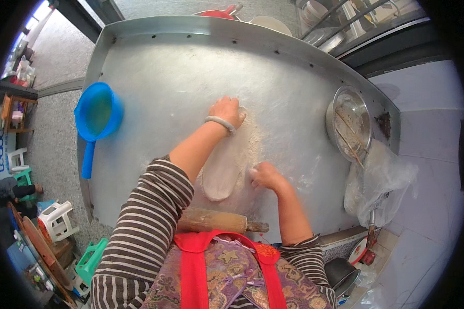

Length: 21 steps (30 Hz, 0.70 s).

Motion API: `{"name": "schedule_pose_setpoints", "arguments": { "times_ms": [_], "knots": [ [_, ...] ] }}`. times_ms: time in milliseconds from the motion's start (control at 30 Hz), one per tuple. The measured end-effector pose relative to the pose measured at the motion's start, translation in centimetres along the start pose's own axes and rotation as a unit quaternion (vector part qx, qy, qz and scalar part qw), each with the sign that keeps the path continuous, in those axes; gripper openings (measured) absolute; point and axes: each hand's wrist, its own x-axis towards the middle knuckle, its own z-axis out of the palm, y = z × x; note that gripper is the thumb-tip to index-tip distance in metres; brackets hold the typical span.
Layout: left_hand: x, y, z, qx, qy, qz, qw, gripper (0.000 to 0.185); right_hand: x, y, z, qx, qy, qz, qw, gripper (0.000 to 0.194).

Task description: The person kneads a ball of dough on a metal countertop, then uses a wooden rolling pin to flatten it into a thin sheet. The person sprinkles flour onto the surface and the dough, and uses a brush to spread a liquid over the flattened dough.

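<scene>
On the metal worktop [150,89] before me lies a long, flattened strip of pale dough [221,175], with loose flour [254,141] along its right side. My left hand [227,111], a pale bangle at its wrist, rests at the strip's far end with bent fingers; whether it grips the dough is hidden. To the right of the near part, my right hand [263,175] is low over the floured metal, its fingers curled and slightly blurred; what is between them cannot be made out. A wooden rolling pin [214,221] lies along the near edge, against my apron.
A blue plastic dipper [100,112] holding liquid stands at the left edge. At the right are a metal bowl [350,123] with flour and chopsticks, and a clear plastic bag [382,181]. A raised metal rim [212,27] bounds the far side. A person sits far left.
</scene>
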Motion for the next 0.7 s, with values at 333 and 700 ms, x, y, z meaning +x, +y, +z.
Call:
{"name": "schedule_pose_setpoints", "arguments": {
  "times_ms": [333,700],
  "knots": [
    [-7.0,-2.0,-4.7,-0.235,-0.061,0.227,0.943,0.015,3.3,-3.7,-3.4,0.179,0.090,-0.048,0.978,0.040],
    [-7.2,-4.2,-4.4,-0.102,0.071,0.257,0.958,0.040,-1.7,4.5,-3.0,0.054,0.136,-0.120,0.982,0.032]
  ]
}}
